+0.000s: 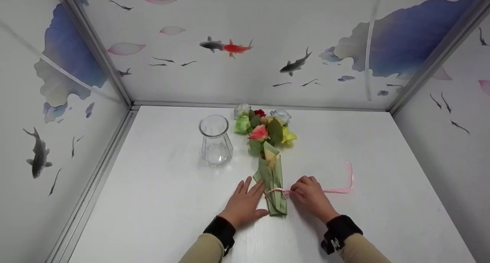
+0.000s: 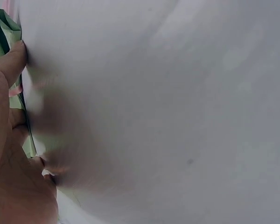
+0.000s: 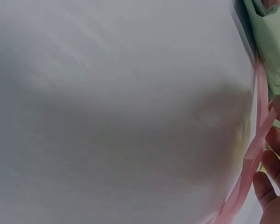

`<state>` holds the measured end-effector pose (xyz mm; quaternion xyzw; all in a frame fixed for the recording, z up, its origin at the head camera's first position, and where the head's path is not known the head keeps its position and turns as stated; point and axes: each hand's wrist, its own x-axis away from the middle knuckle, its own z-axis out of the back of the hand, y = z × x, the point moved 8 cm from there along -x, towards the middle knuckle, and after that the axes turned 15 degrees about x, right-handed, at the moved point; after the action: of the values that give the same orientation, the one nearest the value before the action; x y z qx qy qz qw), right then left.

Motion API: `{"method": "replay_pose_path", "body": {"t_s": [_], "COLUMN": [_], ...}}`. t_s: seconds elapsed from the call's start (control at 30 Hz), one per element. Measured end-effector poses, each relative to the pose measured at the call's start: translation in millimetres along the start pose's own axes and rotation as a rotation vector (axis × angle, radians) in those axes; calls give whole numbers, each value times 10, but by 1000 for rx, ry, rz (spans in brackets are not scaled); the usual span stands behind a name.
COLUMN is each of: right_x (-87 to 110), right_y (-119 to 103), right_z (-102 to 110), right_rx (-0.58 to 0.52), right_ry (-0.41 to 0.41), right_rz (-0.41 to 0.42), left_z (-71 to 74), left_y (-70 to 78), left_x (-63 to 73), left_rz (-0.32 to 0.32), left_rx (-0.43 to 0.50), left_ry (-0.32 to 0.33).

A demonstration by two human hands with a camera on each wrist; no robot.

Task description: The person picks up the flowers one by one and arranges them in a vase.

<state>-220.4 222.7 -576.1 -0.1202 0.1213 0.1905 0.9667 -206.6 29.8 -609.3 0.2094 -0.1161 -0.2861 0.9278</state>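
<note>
A bouquet of artificial-looking flowers [image 1: 259,133] lies on the table, its stems wrapped in green paper [image 1: 272,178]. Across the lower wrapping runs a pink ribbon [image 1: 337,190], whose long tail stretches right and bends away over the tabletop. My left hand [image 1: 243,205] rests against the wrapping's left side with fingers spread and straight; in the left wrist view its thumb [image 2: 16,60] touches the green paper. On the other side, my right hand [image 1: 311,196] pinches the ribbon close to the paper. The right wrist view shows the ribbon [image 3: 254,149] passing by the thumb and fingers.
A clear glass vase [image 1: 216,144] stands upright left of the flowers. The white table [image 1: 153,201] is bounded by printed panels [image 1: 245,75] at the back and both sides, with metal frame strips along their edges.
</note>
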Motion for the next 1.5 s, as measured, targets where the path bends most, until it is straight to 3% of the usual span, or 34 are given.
{"method": "replay_pose_path", "body": {"t_s": [0.33, 0.7, 0.8, 0.93, 1.03, 1.2, 1.33, 1.5], "right_x": [-16, -21, -36, -51, -75, -113, -109, -85], "right_y": [174, 333, 359, 281, 106, -222, -376, -447], "right_z": [55, 255, 259, 191, 151, 151, 95, 2], "right_rx": [-143, -153, -235, -371, -416, -377, -342, -320], "right_ry": [-30, 79, 43, -76, -138, -91, -109, -154], "right_rz": [-206, -248, -309, -367, -287, -31, 58, 71], "left_z": [-22, -29, -16, 13, 49, 109, 148, 185], "left_y": [-15, -27, -35, -37, -27, 11, 80, 141], "left_x": [-5, -3, -17, -54, -71, -75, -66, -49], "left_rz": [-4, -17, -3, 49, 94, 113, 67, -6], "left_rx": [42, 60, 89, 175, 269, 338, 273, 158], "left_ry": [-1, 9, 18, 50, 98, 163, 195, 254]}}
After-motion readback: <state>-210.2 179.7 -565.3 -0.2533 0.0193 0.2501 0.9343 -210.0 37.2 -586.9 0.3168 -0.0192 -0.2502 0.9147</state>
